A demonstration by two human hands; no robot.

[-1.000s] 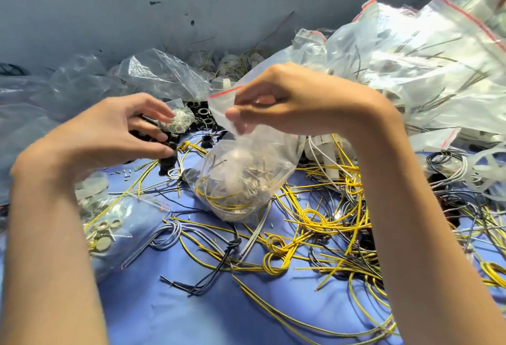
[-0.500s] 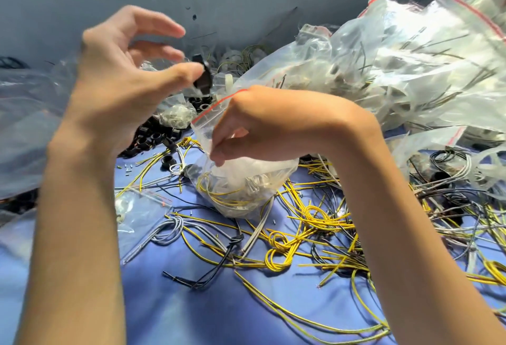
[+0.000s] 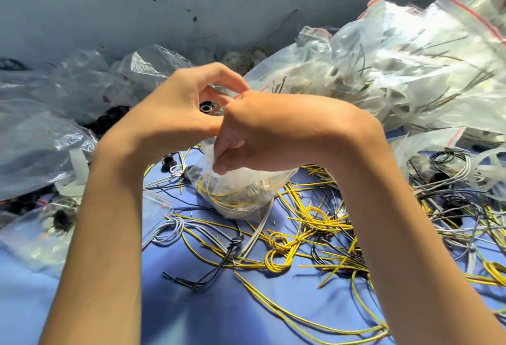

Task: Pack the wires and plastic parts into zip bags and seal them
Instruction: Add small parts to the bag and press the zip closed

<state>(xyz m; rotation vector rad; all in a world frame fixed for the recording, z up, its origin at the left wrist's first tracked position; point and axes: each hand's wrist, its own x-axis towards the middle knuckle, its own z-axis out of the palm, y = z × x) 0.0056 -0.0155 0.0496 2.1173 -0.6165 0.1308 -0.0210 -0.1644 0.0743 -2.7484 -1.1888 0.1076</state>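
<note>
head view: 1 camera looks down past both forearms onto a blue cloth [image 3: 208, 317].
zip bag [image 3: 241, 194]: clear, its bottom resting on the cloth at mid-frame, under and between the 2 hands; yellow coils and pale parts show inside; a bit of the red strip at its mouth peeks out above the right knuckles.
right hand [image 3: 268, 131]: sits over the bag's mouth, fingers curled down and clamped on the gathered plastic.
left hand [image 3: 175, 114]: touches the right hand; thumb and forefinger are bent into a ring with tips at the bag's mouth; cannot tell whether they pinch anything.
black part [image 3: 206, 106]: small and ring-shaped, seen through that finger ring; cannot tell if it is held or loose.
yellow wires [image 3: 309, 218]: tangled on the cloth just right of the bag.
grey wires [image 3: 167, 231]: looped at front left of the bag.
filled bags [image 3: 410, 70]: heaped at back right.
</note>
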